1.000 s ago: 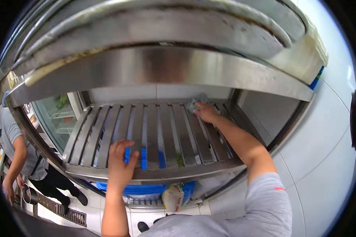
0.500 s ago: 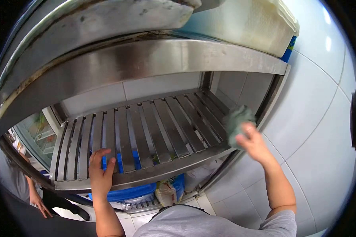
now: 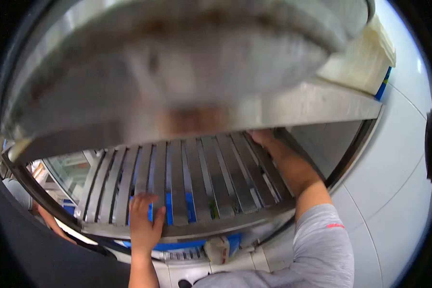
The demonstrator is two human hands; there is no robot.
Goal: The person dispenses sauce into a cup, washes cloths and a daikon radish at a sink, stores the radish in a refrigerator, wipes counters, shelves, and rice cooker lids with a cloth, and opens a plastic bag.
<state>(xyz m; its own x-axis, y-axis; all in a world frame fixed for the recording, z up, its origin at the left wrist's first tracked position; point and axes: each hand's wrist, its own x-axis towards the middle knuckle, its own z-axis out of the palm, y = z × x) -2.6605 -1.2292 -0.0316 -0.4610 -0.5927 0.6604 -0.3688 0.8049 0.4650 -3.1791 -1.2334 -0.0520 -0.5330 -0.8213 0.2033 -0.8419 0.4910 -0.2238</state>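
Observation:
My left hand (image 3: 145, 223) rests on the front rail of the slatted metal shelf (image 3: 177, 187), its thumb apart and its fingers stretched over the slats. Deep inside the shelf, toward the back, is my right hand (image 3: 260, 137), close to the slats' far ends. The edge of the upper metal shelf (image 3: 321, 103) cuts off its fingers. The green cloth seen in that hand half a second ago is hidden now.
Large blurred metalware (image 3: 187, 72) sits close to my head on the upper shelf, with a whitish plastic bin (image 3: 365, 62) at right. Below stand a blue container (image 3: 177, 246) and a bag (image 3: 217, 250). Another person's arm (image 3: 50, 222) shows at left; a tiled wall (image 3: 393, 158) is right.
My right arm has reached from the shelf's right front corner deep under the upper shelf, taking the cloth out of sight. My view has come closer; the left hand stays at the front rail.

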